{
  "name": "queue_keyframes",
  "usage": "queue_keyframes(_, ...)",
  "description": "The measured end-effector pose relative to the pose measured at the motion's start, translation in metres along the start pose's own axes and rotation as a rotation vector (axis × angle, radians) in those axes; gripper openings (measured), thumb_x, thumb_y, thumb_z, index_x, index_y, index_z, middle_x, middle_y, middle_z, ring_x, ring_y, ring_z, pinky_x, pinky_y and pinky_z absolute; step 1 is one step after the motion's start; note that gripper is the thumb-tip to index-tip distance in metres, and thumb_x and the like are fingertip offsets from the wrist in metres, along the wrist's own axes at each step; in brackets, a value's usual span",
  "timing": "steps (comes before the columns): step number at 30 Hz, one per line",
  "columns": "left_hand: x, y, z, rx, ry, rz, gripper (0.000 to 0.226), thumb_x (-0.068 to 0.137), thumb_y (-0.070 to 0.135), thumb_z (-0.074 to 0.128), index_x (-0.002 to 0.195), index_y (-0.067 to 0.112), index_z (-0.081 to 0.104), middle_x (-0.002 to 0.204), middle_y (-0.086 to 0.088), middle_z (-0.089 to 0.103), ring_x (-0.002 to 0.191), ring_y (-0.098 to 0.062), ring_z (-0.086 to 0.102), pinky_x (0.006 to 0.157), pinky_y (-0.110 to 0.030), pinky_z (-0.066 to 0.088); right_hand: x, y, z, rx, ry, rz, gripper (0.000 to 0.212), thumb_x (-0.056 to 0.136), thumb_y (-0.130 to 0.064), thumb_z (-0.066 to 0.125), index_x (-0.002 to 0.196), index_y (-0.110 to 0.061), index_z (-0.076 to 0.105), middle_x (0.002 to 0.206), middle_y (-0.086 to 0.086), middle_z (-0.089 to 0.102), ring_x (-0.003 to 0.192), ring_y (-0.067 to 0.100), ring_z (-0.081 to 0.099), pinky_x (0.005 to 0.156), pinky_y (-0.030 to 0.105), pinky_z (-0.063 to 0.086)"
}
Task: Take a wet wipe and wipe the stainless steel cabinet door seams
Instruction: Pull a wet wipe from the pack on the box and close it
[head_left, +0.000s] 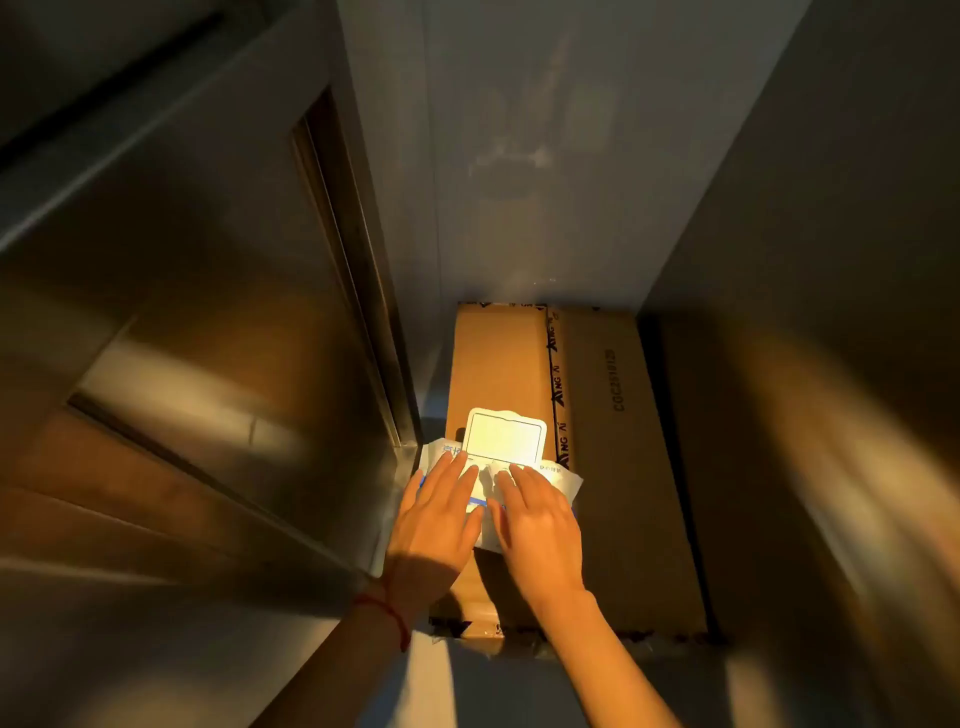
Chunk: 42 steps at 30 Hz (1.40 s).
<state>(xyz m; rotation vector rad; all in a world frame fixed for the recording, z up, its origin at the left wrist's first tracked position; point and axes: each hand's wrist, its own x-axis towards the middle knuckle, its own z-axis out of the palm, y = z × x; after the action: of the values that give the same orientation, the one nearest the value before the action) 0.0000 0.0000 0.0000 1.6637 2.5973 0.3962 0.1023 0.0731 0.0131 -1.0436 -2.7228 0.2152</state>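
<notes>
A white wet wipe pack (563, 480) lies on a cardboard box (613, 467), its plastic lid (504, 435) flipped up and open. My left hand (436, 525) rests flat on the pack's left side with fingers straight. My right hand (535, 519) lies on the pack's right side, fingertips at the opening just below the lid. Whether those fingertips pinch a wipe cannot be seen. The stainless steel cabinet (208, 322) stands to the left, with a dark door seam (353, 270) running down beside the box.
A grey metal panel (519, 156) rises behind the box. Another dark steel surface (831, 312) closes in on the right. The cardboard box fills the narrow floor gap between them. A red string sits on my left wrist (384, 610).
</notes>
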Motion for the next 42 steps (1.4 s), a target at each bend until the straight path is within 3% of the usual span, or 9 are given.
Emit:
queue_keyframes(2,-0.001,-0.001,0.006,-0.023,0.125,0.054,0.06,0.048,0.014,0.091,0.101,-0.004,0.069,0.103,-0.021,0.068,0.093,-0.037,0.067,0.072,-0.057,0.052,0.001,-0.002,0.005,-0.015,0.023,-0.011,0.054,0.043,-0.028,0.095,0.091,-0.01,0.076,0.092,0.008,0.074,0.085,0.023,0.071,0.069,0.034,0.058)
queue_keyframes(3,-0.002,-0.001,0.009,-0.02,0.144,0.069,0.06,0.045,0.013,0.092,0.098,-0.005,0.07,0.1,-0.022,0.069,0.09,-0.037,0.067,0.067,-0.058,0.053,0.0,-0.001,0.008,-0.024,0.027,-0.014,0.056,0.042,-0.028,0.095,0.091,-0.01,0.076,0.092,0.008,0.074,0.085,0.023,0.071,0.069,0.035,0.058)
queue_keyframes(7,0.004,-0.002,0.007,0.008,0.09,0.05,0.058,0.068,0.018,0.082,0.119,0.0,0.061,0.125,-0.02,0.057,0.114,-0.036,0.057,0.091,-0.055,0.045,-0.001,0.001,0.021,-0.035,0.089,-0.005,0.057,0.04,-0.028,0.096,0.089,-0.009,0.075,0.091,0.008,0.074,0.085,0.024,0.071,0.07,0.034,0.057)
queue_keyframes(12,0.001,-0.01,0.017,0.021,0.246,0.133,0.058,0.044,0.011,0.092,0.095,-0.007,0.07,0.099,-0.023,0.069,0.089,-0.038,0.067,0.065,-0.059,0.053,0.002,-0.001,0.026,0.019,0.184,0.01,0.05,0.045,-0.023,0.095,0.088,-0.007,0.075,0.09,0.01,0.073,0.084,0.025,0.071,0.068,0.035,0.057)
queue_keyframes(16,0.0,-0.016,0.028,0.028,0.255,0.155,0.056,0.048,0.014,0.091,0.096,-0.006,0.07,0.1,-0.022,0.069,0.091,-0.036,0.067,0.065,-0.058,0.052,0.003,-0.001,0.029,0.037,0.207,0.004,0.058,0.036,-0.024,0.097,0.087,-0.007,0.075,0.088,0.01,0.074,0.081,0.025,0.072,0.065,0.035,0.057)
queue_keyframes(19,0.0,-0.022,0.04,0.026,0.285,0.178,0.038,0.072,0.018,0.078,0.099,-0.007,0.069,0.101,-0.023,0.068,0.092,-0.037,0.067,0.068,-0.058,0.051,0.002,-0.001,0.028,0.015,0.186,0.001,0.068,0.024,-0.028,0.098,0.085,-0.008,0.076,0.087,0.009,0.074,0.08,0.025,0.072,0.064,0.035,0.057)
queue_keyframes(23,0.001,-0.023,0.047,0.037,0.215,0.172,0.066,0.041,0.017,0.094,0.098,-0.007,0.069,0.1,-0.021,0.069,0.09,-0.034,0.068,0.069,-0.054,0.051,-0.001,0.0,0.029,0.007,0.197,-0.016,0.068,0.024,-0.026,0.098,0.084,-0.005,0.075,0.087,0.01,0.074,0.079,0.026,0.072,0.064,0.037,0.057)
queue_keyframes(31,-0.002,-0.022,0.049,0.058,0.242,0.198,0.063,0.036,0.017,0.095,0.09,-0.005,0.072,0.094,-0.019,0.071,0.084,-0.032,0.07,0.065,-0.049,0.054,-0.004,0.008,0.028,0.005,0.207,-0.048,0.066,0.031,-0.021,0.098,0.09,-0.002,0.075,0.092,0.013,0.073,0.085,0.028,0.071,0.068,0.04,0.057)
queue_keyframes(42,-0.003,-0.026,0.062,0.02,0.222,0.193,0.067,0.04,0.013,0.093,0.099,-0.007,0.069,0.102,-0.022,0.068,0.089,-0.036,0.068,0.068,-0.053,0.052,-0.008,0.029,0.026,-0.019,0.206,-0.065,0.068,0.034,-0.021,0.097,0.093,0.002,0.073,0.097,0.017,0.072,0.089,0.03,0.07,0.069,0.039,0.057)
